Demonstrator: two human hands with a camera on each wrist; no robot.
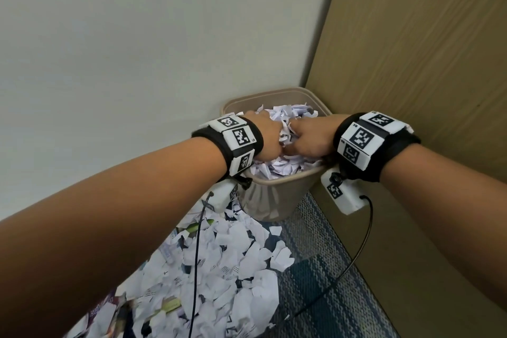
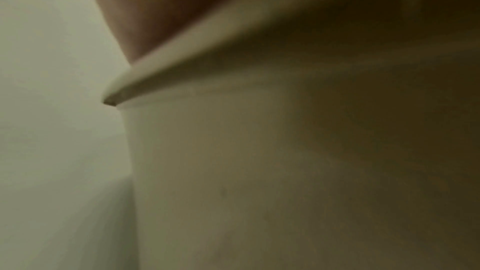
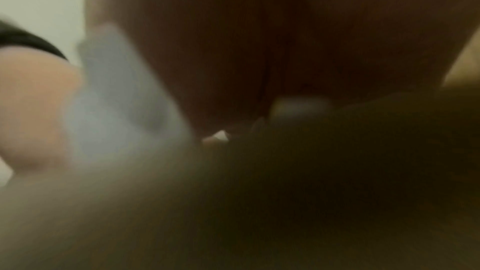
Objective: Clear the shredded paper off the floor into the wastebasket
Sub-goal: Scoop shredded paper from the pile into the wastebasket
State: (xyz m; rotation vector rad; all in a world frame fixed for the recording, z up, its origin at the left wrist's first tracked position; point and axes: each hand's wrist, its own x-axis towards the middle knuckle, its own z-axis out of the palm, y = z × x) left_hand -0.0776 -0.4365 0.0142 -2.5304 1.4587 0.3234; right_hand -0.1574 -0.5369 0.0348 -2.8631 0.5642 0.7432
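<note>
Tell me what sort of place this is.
Probably an office corner: a tan wastebasket full of torn paper, patterned blue carpet strewn with more paper, a plain wall and a wood-grain panel.

Beige wastebasket (image 1: 277,195), white shredded paper (image 1: 236,263), blue-grey patterned carpet (image 1: 323,282), black/white wristbands (image 1: 233,143).

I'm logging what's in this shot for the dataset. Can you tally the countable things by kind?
Wastebasket: 1
Hands, left hand and right hand: 2
Wrist bands with markers: 2
Shredded paper heaps, one in the basket, one on the floor: 2
Total: 7
</note>
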